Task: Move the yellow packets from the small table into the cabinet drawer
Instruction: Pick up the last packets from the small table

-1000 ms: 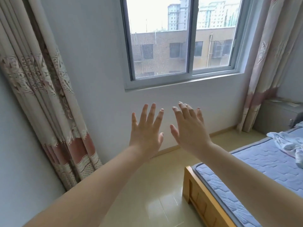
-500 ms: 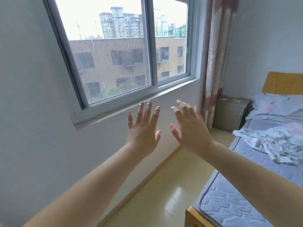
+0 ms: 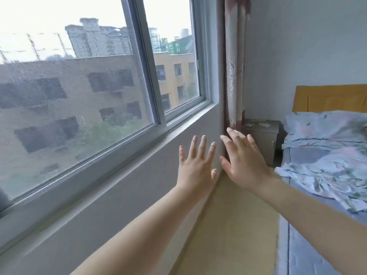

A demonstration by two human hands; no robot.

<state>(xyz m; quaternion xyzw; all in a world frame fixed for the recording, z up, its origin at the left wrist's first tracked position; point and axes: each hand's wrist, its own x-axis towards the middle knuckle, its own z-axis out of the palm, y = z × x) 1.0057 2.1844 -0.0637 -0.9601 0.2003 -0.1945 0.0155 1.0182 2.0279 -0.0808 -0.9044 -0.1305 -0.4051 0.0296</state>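
My left hand [image 3: 195, 165] and my right hand [image 3: 241, 160] are both raised in front of me, palms away, fingers spread and straight, holding nothing. Beyond the right hand, in the far corner, stands a small grey bedside cabinet [image 3: 265, 138] with a few pale yellowish packets [image 3: 258, 124] lying on its top. Its front shows a door or drawer with a small handle; it looks closed. The packets are too small and blurred to count.
A big window [image 3: 99, 92] fills the left wall. A curtain [image 3: 234, 62] hangs in the corner next to the cabinet. A bed [image 3: 325, 175] with a rumpled sheet and a yellow headboard takes the right side. A narrow strip of beige floor [image 3: 234, 225] runs between wall and bed.
The view has swung to the right, past the window, bringing the corner cabinet and the bed's headboard into sight. Both hands stay raised and spread in front of me.
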